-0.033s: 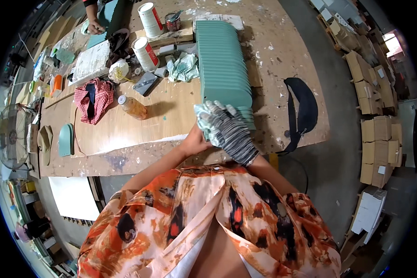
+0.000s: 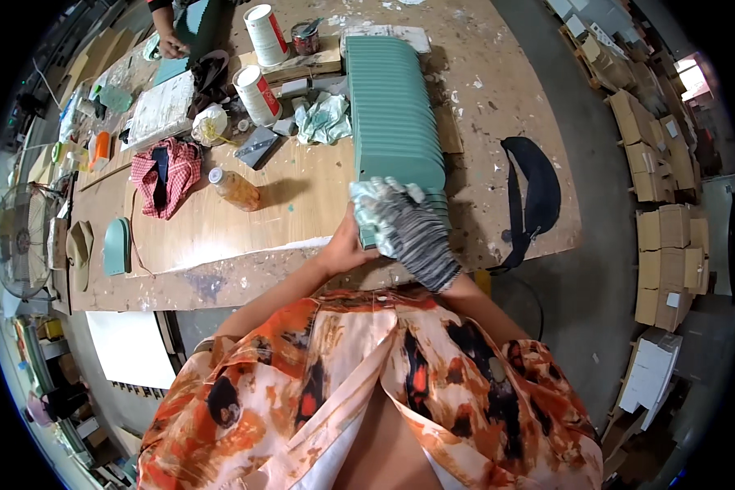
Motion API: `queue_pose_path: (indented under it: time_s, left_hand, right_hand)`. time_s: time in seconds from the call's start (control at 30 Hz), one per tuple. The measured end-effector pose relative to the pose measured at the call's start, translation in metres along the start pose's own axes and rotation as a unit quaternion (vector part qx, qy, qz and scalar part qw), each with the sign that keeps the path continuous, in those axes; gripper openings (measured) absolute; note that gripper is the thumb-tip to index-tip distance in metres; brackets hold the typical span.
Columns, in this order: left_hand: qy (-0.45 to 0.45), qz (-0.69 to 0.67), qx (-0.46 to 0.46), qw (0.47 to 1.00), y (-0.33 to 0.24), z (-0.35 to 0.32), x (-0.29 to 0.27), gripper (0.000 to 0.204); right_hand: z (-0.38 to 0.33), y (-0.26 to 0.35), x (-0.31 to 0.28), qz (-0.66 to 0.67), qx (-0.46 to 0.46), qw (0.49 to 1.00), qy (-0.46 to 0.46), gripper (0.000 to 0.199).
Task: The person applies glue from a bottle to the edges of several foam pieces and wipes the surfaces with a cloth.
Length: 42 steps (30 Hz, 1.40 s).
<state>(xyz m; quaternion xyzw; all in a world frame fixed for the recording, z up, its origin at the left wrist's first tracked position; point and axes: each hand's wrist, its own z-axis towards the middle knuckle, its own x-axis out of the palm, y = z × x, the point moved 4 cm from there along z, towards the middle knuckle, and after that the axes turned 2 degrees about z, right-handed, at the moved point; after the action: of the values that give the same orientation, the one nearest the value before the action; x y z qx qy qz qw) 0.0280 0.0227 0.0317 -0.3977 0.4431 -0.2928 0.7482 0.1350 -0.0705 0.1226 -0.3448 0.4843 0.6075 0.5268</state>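
Observation:
A long row of green round-cornered panels (image 2: pixel 396 106) leans in overlapping layers in front of me, running away across the table. At its near end my bare left hand (image 2: pixel 348 247) grips the left edge of a green panel (image 2: pixel 369 242), with its fingers partly hidden. My right hand (image 2: pixel 412 233), in a grey striped knit glove, is closed over a crumpled pale cloth (image 2: pixel 369 214) and presses it on that panel's face. Most of this panel lies hidden beneath the glove and cloth.
A capped jar (image 2: pixel 235 189) stands left of my hands, by a red checked cloth (image 2: pixel 165 175). Beyond are white-and-red cans (image 2: pixel 257 96), a grey block (image 2: pixel 258 147) and a crumpled rag (image 2: pixel 324 118). A black waist bag (image 2: pixel 539 184) lies right. Another person's hand (image 2: pixel 171 45) is far left.
My gloved right hand has shifted slightly to the right and toward me with the cloth. My left hand stays almost in place.

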Motion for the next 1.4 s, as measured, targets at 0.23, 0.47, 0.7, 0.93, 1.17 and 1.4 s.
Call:
queue_pose_path:
  time_s: [0.23,0.47,0.7,0.93,1.17,1.4]
  left_hand:
    - [-0.004,-0.072,-0.041,0.997,-0.006,0.004,0.000,0.100]
    - [-0.044,0.017,0.015,0.999,-0.009,0.000,0.001,0.099]
    - [0.007,-0.045,-0.038,0.998,-0.007,0.001,0.002,0.108]
    - [0.036,-0.031,-0.092,0.995,-0.007,-0.007,0.001,0.111]
    - [0.005,-0.018,-0.012,1.000,-0.011,0.011,0.012,0.105]
    - [0.005,-0.072,-0.072,0.995,0.008,-0.009,0.002,0.093]
  right_hand:
    - [-0.008,-0.045,0.005,0.088,0.097,0.989,-0.071,0.039]
    - [0.032,-0.016,0.030,-0.014,0.063,0.998,0.021,0.042]
    - [0.021,-0.045,0.024,-0.039,0.024,0.999,0.010,0.032]
    - [0.040,-0.003,0.000,-0.007,0.064,0.996,0.067,0.038]
    - [0.011,-0.028,0.020,-0.050,0.147,0.988,-0.004,0.035]
    - [0.025,-0.020,-0.005,-0.043,0.105,0.993,0.030,0.024]
